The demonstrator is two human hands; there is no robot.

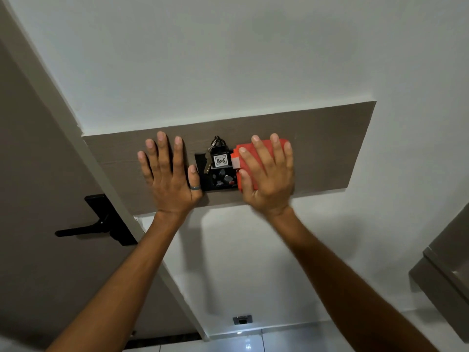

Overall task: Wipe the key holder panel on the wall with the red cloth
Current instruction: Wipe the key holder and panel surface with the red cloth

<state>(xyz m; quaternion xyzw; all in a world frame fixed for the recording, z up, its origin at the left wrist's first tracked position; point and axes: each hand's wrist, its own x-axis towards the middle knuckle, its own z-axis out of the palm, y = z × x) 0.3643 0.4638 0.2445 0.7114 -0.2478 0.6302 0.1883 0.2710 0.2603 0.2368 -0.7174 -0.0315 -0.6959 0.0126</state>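
A long brown wood-grain key holder panel (327, 146) is fixed to the white wall. At its middle sits a black key switch (220, 177) with a key and a tag marked 406 (220, 160) hanging in it. My right hand (269, 176) presses a folded red cloth (250, 154) flat against the panel, just right of the black switch, fingers spread over the cloth. My left hand (168, 174) lies flat on the panel left of the switch, fingers apart, holding nothing; a ring is on its thumb.
A brown door with a black lever handle (97, 224) stands at the left, its frame meeting the panel's left end. A grey cabinet edge (446, 270) juts in at the right. A wall socket (242, 319) sits low, above a glossy tiled floor.
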